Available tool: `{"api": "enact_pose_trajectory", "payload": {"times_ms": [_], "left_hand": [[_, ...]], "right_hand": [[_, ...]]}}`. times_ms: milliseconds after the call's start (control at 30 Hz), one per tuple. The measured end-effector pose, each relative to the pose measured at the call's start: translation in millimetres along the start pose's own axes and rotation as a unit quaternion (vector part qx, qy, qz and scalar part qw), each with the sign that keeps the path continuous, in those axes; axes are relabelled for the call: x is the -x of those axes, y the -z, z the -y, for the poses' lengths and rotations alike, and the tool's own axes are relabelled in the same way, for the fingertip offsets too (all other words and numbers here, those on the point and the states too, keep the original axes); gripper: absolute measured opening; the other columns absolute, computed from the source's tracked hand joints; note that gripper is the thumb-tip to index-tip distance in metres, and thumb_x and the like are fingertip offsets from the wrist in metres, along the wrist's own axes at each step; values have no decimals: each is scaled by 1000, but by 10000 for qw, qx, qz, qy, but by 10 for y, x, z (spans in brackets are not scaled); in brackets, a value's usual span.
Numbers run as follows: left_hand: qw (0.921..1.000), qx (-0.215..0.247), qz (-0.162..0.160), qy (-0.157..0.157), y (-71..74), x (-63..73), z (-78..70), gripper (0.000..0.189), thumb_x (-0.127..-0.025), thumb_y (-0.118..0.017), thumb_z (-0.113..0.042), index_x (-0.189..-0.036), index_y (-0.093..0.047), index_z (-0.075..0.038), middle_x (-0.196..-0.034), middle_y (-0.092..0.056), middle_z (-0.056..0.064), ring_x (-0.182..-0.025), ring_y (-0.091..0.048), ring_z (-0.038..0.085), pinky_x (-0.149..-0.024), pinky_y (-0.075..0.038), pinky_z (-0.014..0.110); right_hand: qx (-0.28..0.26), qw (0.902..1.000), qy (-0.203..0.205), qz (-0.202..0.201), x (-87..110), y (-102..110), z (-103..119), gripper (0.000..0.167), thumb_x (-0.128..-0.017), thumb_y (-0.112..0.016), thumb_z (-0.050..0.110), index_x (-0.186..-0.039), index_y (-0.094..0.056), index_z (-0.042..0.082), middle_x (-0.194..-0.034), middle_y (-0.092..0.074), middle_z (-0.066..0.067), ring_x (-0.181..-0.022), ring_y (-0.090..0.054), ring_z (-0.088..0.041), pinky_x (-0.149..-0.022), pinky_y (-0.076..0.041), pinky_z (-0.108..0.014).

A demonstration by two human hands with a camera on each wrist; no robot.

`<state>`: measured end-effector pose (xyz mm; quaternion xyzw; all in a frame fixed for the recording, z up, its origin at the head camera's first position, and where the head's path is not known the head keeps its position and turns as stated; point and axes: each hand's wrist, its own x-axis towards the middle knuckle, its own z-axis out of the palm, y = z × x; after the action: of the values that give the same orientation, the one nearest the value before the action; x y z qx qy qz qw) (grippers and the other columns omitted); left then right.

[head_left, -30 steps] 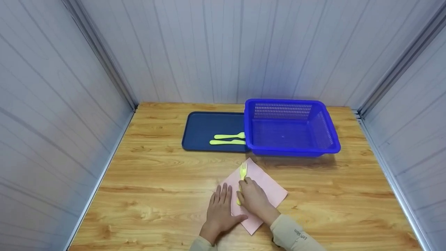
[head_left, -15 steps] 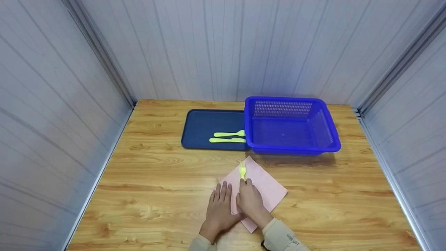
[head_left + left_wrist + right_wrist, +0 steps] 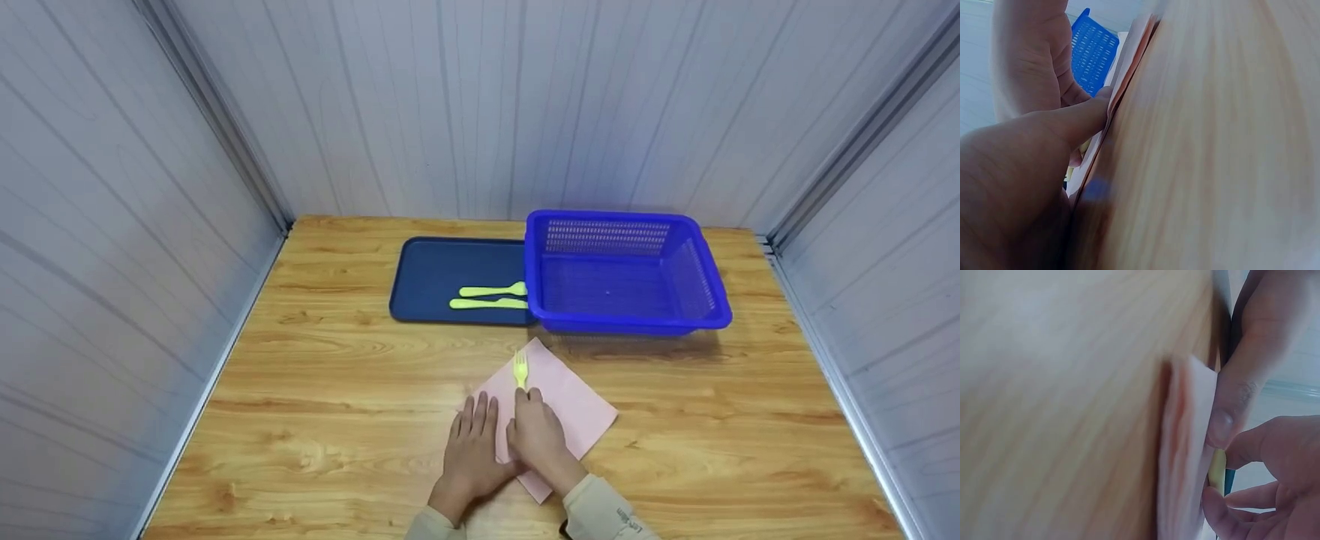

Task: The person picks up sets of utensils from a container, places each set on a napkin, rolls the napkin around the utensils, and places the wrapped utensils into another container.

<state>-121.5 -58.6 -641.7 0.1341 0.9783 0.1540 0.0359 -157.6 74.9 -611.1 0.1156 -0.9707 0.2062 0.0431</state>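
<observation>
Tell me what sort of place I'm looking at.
Likely a small work booth: pale panel walls with metal corner strips rise on three sides of a wood-grain table.

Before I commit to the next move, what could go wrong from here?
The right hand might drag the pink napkin askew, since the yellow fork it grips lies over it.
The napkin's layered edge may spread if the left hand, touching it, lifts.
The knife on the tray could snag when picked up; the basket hides its right end.
</observation>
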Motion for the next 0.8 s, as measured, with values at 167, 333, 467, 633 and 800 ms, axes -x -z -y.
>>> {"api": "enact_pose_trajectory", "payload": {"times_ms": [167,333,467,633,800], "left_hand": [[10000,-33,17,15,6,-1,11,111,-78,-47,-80,-153,-23,-2,-159,-17,17,-146,-8,35,-115,-13,50],[10000,30,-64,-11,12,-6,22,111,-78,-48,-79,-153,-25,-1,-159,-18,17,-145,-10,36,-114,-14,51],[9998,133,-135,-47,23,-6,19,114,-76,-46,-83,-152,-25,0,-159,-18,18,-145,-11,38,-113,-15,52],[9999,124,-115,-17,-3,3,39,116,-75,-48,-83,-153,-22,-1,-159,-16,17,-145,-9,37,-114,-14,51],[10000,73,55,3,-12,-14,10,116,-75,-48,-83,-154,-21,-2,-160,-14,17,-146,-7,36,-115,-13,50]], "right_hand": [[18,9999,69,-95,-8,0,26,42,-80,-73,10,-114,-58,-8,-90,-53,-16,-67,-62,-32,-57,-54,-41],[3,9996,87,-257,-31,10,44,45,-82,-74,16,-114,-53,-8,-91,-53,-18,-64,-61,-33,-55,-54,-42],[120,9997,98,-185,-102,66,50,44,-84,-73,22,-111,-54,-6,-91,-52,-17,-64,-61,-33,-54,-53,-43],[368,9991,90,165,-328,181,75,38,-87,-70,29,-107,-61,-1,-95,-57,-16,-72,-64,-33,-57,-54,-45],[638,9964,428,350,-691,284,71,33,-89,-66,29,-107,-65,1,-98,-63,-16,-83,-65,-34,-71,-54,-49]]}}
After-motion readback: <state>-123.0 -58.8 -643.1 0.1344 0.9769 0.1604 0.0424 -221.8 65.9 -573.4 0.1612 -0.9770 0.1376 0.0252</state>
